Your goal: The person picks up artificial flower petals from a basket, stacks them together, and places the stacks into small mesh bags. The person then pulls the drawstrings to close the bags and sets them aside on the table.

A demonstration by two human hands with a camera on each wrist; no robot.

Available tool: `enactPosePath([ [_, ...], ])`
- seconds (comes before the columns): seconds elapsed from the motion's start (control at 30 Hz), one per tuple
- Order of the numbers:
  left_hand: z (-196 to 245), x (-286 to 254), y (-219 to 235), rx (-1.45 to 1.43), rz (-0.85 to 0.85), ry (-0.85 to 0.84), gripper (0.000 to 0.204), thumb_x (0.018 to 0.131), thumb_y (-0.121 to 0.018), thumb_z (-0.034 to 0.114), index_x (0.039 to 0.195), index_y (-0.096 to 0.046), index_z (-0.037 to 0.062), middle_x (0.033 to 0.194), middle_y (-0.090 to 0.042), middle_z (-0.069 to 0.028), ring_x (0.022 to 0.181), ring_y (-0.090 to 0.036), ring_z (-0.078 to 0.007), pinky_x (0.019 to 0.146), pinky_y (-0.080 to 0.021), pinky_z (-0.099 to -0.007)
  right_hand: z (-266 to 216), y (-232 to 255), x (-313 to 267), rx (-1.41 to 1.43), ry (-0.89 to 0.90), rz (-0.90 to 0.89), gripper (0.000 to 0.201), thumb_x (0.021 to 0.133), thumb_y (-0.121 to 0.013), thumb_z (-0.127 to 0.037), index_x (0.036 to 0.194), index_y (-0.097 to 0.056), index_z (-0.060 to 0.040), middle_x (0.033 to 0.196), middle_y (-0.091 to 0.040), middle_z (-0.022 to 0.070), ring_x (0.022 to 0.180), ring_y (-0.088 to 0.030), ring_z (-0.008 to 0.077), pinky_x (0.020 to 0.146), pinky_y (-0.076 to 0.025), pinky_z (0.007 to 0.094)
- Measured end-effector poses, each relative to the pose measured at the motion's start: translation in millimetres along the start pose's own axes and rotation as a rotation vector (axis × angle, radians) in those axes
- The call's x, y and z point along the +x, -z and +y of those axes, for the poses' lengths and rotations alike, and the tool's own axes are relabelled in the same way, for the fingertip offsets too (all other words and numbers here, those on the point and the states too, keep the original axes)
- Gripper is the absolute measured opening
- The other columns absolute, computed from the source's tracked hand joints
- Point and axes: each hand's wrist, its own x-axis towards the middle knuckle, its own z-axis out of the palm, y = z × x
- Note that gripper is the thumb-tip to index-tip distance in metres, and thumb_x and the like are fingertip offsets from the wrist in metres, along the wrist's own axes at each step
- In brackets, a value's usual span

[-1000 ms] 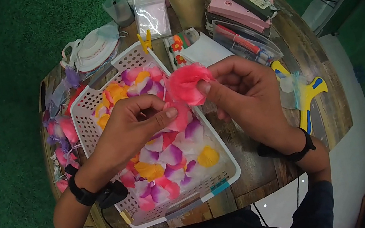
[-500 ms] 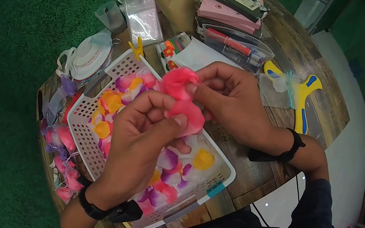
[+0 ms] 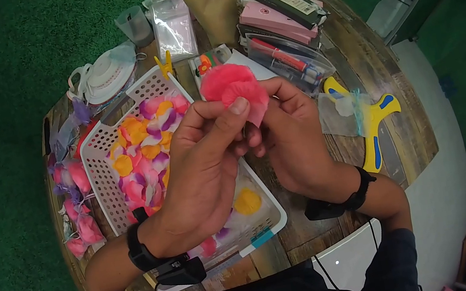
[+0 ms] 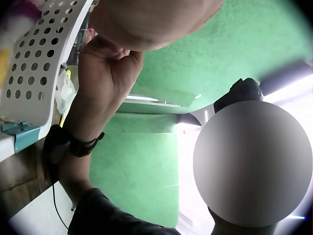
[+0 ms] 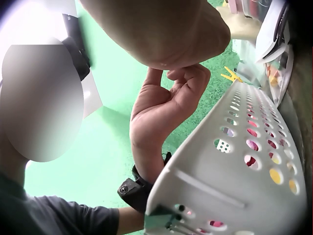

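Above the right side of a white perforated basket [image 3: 102, 167], both hands meet around pink petals [image 3: 228, 78] that overlap in a fan. The left hand [image 3: 202, 163] pinches the nearer petal, its thumb lying on the front. From the other side the right hand [image 3: 297, 144] grips the petals at their lower edge, with its fingertips partly hidden. Pink, purple, white and orange petals [image 3: 134, 128] lie in the basket. In the left wrist view the right hand [image 4: 102, 78] touches the left one; the petals are hidden in both wrist views.
A yellow clip [image 3: 165, 65] sits on the basket's back rim. Behind are a clear cup [image 3: 134, 26], plastic bags [image 3: 172, 23], a paper bag [image 3: 214, 10] and stacked boxes [image 3: 279, 14]. A yellow-blue tool [image 3: 373, 122] lies right, tied pouches [image 3: 79, 214] left.
The hands have come closer together, and the pink petals, earlier side by side, now overlap. The left hand has moved right and up. The whole scene has shifted slightly left in view.
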Motion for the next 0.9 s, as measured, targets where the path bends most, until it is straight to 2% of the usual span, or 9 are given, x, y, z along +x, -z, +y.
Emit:
enactPosePath([
  [0.3, -3.8, 9.0, 8.4, 0.001, 0.030, 0.015, 0.018, 0.093, -0.068, 0.022, 0.091, -0.057, 0.0088, 0.078, -0.056, 0.0004, 0.072, -0.054, -0.0087, 0.067, -0.041, -0.0233, 1.7, 0.7, 0.0, 0.004, 0.019, -0.019, 0.017, 0.093, -0.066, -0.015, 0.100, -0.060, -0.0005, 0.074, -0.066, 0.0036, 0.056, -0.060, 0.0072, 0.047, -0.043, 0.0199],
  [0.53, -8.0, 11.7, 14.1, 0.004, 0.086, -0.035, 0.018, 0.093, -0.069, 0.023, 0.093, -0.056, 0.0103, 0.081, -0.056, 0.0016, 0.073, -0.052, -0.0056, 0.067, -0.041, -0.0235, -0.6, -0.8, 1.5, -0.065, 0.043, -0.035, 0.016, 0.092, -0.069, -0.015, 0.097, -0.062, -0.0013, 0.074, -0.066, 0.0035, 0.055, -0.060, 0.0070, 0.047, -0.042, 0.0199],
  [0.7, -7.3, 12.7, 9.5, 0.035, 0.156, 0.015, 0.025, 0.093, -0.069, 0.028, 0.102, -0.054, 0.0093, 0.085, -0.057, 0.0007, 0.075, -0.052, -0.0062, 0.068, -0.041, -0.0225, -1.1, 1.3, 2.8, 0.040, -0.080, -0.073, 0.016, 0.092, -0.069, -0.016, 0.097, -0.063, -0.0022, 0.076, -0.066, 0.0036, 0.057, -0.059, 0.0073, 0.048, -0.043, 0.0202],
  [0.73, -4.7, 11.3, 7.3, 0.033, 0.157, 0.011, 0.025, 0.093, -0.069, 0.028, 0.102, -0.054, 0.0093, 0.085, -0.057, 0.0007, 0.075, -0.052, -0.0062, 0.068, -0.041, -0.0225, -1.4, 0.1, 3.0, 0.037, -0.081, -0.077, 0.016, 0.092, -0.069, -0.016, 0.097, -0.063, -0.0022, 0.076, -0.066, 0.0036, 0.057, -0.059, 0.0073, 0.048, -0.043, 0.0202],
  [0.8, 0.7, 7.6, 3.4, 0.015, 0.034, 0.071, 0.026, 0.093, -0.068, 0.029, 0.103, -0.055, 0.0084, 0.088, -0.057, 0.0005, 0.076, -0.051, -0.0057, 0.068, -0.041, -0.0218, -2.2, -3.3, 2.0, 0.021, -0.095, -0.053, 0.016, 0.091, -0.069, -0.016, 0.098, -0.062, -0.0028, 0.077, -0.066, 0.0034, 0.058, -0.059, 0.0070, 0.048, -0.043, 0.0201],
  [0.9, -4.3, 13.7, 8.2, 0.084, 0.123, -0.030, 0.023, 0.095, -0.066, 0.027, 0.104, -0.056, 0.0082, 0.090, -0.057, 0.0016, 0.077, -0.049, -0.0050, 0.069, -0.040, -0.0213, -2.7, -5.7, 1.0, -0.024, -0.070, -0.062, 0.017, 0.091, -0.070, -0.015, 0.098, -0.061, -0.0026, 0.077, -0.067, 0.0033, 0.058, -0.058, 0.0063, 0.048, -0.043, 0.0191],
])
